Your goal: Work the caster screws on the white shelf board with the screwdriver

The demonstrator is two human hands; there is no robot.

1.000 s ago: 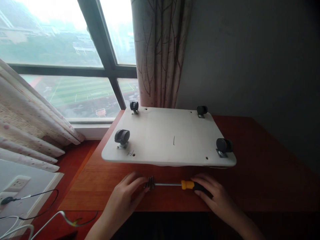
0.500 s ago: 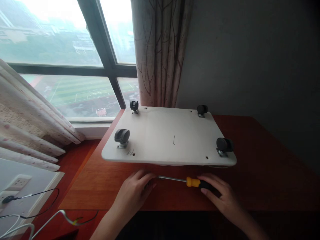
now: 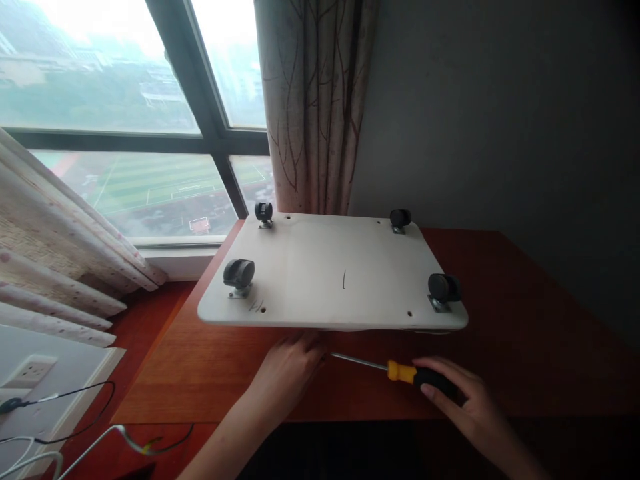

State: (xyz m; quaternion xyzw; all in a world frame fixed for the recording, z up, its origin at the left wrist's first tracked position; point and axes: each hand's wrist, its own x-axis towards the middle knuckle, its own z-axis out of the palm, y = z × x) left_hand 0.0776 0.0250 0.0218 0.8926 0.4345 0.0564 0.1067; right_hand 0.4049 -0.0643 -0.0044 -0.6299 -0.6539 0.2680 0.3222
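Since four casters (image 3: pixel 239 273) already stand at the corners of the white board (image 3: pixel 320 267) on the tabletop (image 3: pixel 170 373), only its four holes (image 3: pixel 263 310) look unfilled, while before it my right fingers (image 3: pixel 447 368) grip a screwdriver (image 3: pixel 401 372) and my left fingers (image 3: pixel 299 344) curl, contents hidden.

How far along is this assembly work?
All four casters already look mounted on the white board. The right hand holds the screwdriver; whether the left hand holds anything is hidden. Four holes look empty, so filling them possibly remains.
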